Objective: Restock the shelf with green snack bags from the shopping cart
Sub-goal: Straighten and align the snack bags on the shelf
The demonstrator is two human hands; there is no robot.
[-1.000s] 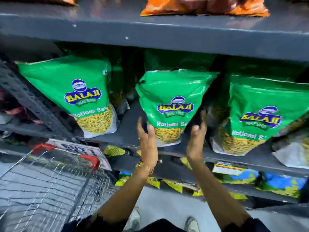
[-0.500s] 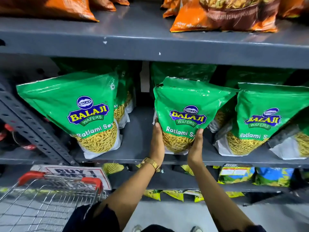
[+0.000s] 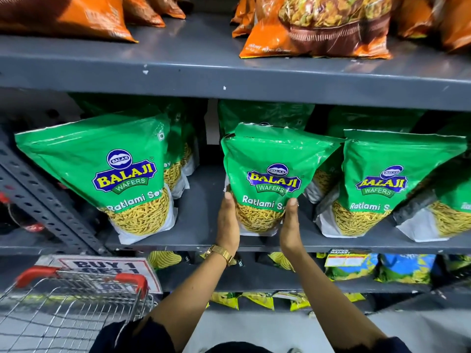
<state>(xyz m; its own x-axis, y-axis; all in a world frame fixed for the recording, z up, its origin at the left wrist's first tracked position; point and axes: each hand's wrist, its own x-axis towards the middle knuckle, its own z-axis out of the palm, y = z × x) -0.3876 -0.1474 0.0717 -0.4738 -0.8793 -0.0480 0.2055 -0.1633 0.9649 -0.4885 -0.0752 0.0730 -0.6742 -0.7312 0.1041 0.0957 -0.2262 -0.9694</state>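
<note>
A grey metal shelf (image 3: 193, 235) runs across the whole view, with a second board above it carrying orange snack bags (image 3: 316, 29). On the middle board stands a row of green snack bags, all upright and facing out: a large one at the left (image 3: 107, 174), one at the right (image 3: 382, 179), and more tucked behind them.

At the lower left sits the wire shopping cart (image 3: 63, 309), its red-capped handle close to a "BUY 1 GET 1" sign (image 3: 107, 270) fixed at the shelf's front edge. Below that edge, yellow and blue packets (image 3: 377, 268) fill the lower tier.

Both forearms reach up and forward from the bottom of the frame, nearly parallel, dark sleeves pushed back near the elbows. They meet at the centre green bag (image 3: 267, 179), which stands on the middle board between its neighbours, its top leaning slightly toward the right-hand bag.

The left hand (image 3: 228, 222) lies flat against the bag's lower left side, fingers together and pointing up, thumb at the front. The right hand (image 3: 289, 225) mirrors it on the lower right side, palm pressed inward. The bag is clamped between the two palms rather than gripped by curled fingers.

A gold watch (image 3: 221, 253) circles the left wrist.
</note>
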